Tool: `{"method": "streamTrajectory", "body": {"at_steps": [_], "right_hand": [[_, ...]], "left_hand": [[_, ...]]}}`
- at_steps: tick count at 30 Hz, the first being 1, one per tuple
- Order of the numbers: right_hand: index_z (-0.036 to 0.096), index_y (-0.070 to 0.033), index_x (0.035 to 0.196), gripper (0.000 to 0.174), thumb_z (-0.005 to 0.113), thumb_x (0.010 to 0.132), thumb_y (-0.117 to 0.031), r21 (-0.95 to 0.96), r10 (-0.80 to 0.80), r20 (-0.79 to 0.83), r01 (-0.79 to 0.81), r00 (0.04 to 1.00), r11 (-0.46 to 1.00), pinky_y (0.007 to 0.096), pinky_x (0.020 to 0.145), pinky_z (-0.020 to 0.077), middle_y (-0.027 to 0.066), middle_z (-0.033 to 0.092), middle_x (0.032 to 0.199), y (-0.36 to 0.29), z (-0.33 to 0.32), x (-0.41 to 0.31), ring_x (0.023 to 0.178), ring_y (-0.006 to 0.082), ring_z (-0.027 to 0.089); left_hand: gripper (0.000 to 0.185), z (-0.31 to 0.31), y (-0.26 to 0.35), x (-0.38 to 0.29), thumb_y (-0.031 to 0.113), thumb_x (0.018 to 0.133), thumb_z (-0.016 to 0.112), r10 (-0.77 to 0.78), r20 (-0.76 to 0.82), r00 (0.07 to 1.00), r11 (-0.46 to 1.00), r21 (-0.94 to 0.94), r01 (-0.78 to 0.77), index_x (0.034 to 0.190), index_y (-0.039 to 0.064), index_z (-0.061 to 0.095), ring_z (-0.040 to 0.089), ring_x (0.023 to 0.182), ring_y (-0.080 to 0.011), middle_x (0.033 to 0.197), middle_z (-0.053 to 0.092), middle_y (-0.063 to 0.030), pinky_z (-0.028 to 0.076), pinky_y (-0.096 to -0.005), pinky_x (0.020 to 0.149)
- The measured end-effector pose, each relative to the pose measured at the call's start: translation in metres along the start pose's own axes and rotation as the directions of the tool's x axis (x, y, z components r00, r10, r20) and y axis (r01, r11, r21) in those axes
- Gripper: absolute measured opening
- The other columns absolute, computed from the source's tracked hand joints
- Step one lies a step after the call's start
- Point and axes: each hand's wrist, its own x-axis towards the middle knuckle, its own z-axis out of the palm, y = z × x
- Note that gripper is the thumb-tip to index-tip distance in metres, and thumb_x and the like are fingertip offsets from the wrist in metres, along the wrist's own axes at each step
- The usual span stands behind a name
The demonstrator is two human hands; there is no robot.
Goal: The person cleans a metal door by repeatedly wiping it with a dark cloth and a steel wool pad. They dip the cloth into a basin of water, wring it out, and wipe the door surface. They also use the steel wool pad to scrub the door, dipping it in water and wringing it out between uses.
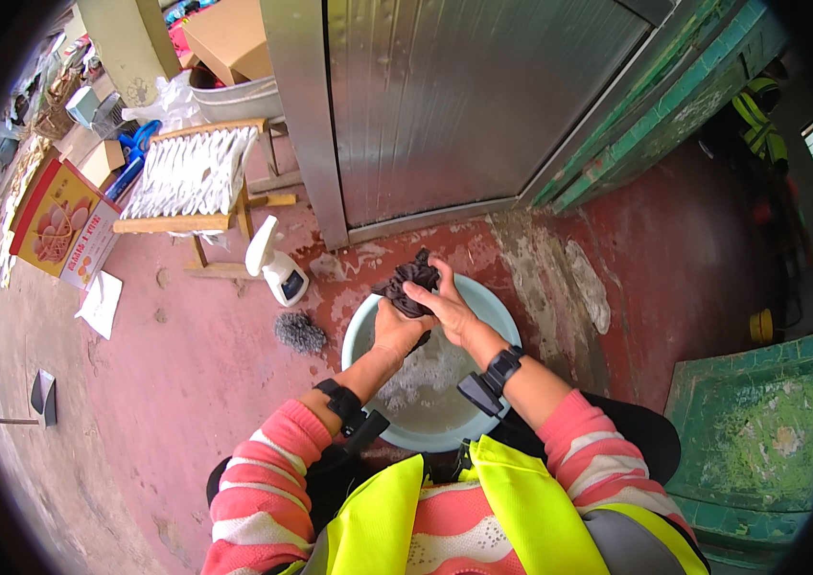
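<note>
A dark brown wet cloth [410,284] is bunched up over the far rim of a light blue plastic basin [503,305]. My left hand [398,329] grips the cloth from below and the near side. On its right side, my right hand [447,303] holds it too, with thumb and fingers spread around the bundle. Part of the cloth hangs down below my hands. Cloudy, sudsy water [424,392] fills the lower part of the basin, which stands on the red floor between my knees.
Left of the basin are a white spray bottle [278,266] and a grey scouring ball [299,333]. A low wooden stool [187,176] with a white woven seat stands beyond, near a printed carton [65,226]. A metal door [442,108] is ahead; a green door panel [766,431] is at right.
</note>
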Motion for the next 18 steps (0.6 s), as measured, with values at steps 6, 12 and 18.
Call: {"method": "streamTrajectory", "body": {"at_steps": [6,12,18], "right_hand": [[0.041,-0.01,0.135,0.054,0.066,0.09,-0.025,0.388,-0.135,-0.004,0.126,0.991,0.913,0.0342,0.096,0.0452,0.0042,0.053,0.128,-0.054,0.007,0.005,0.114,0.0198,0.053],[0.042,-0.002,0.131,0.047,0.062,0.089,-0.007,-0.217,-0.919,-0.128,0.894,0.372,0.392,0.0312,0.102,0.0366,0.0062,0.054,0.123,-0.216,0.041,0.016,0.113,0.0163,0.05],[0.054,-0.022,0.121,0.06,0.076,0.067,-0.011,-0.706,-0.843,0.261,0.503,-0.47,-0.499,0.0445,0.096,0.0296,0.0055,0.052,0.125,-0.375,0.145,0.009,0.117,0.0293,0.046]], "left_hand": [[0.071,-0.04,0.075,0.016,0.021,0.071,0.077,0.258,0.162,0.952,0.826,0.474,-0.305,0.128,-0.004,0.042,0.05,0.113,-0.0309,0.116,0.054,-0.0177,0.037,-0.0375,0.101],[0.041,-0.145,0.227,0.035,0.016,0.091,0.057,0.808,-0.498,0.316,0.548,0.435,-0.714,0.129,0.007,0.046,0.047,0.115,-0.031,0.122,0.05,-0.0172,0.033,-0.0391,0.103],[0.051,-0.172,0.294,0.054,0.046,0.101,0.038,0.737,-0.163,0.656,0.624,-0.211,-0.753,0.138,0.011,0.043,0.044,0.123,-0.0135,0.134,0.05,-0.002,0.033,-0.03,0.102]]}}
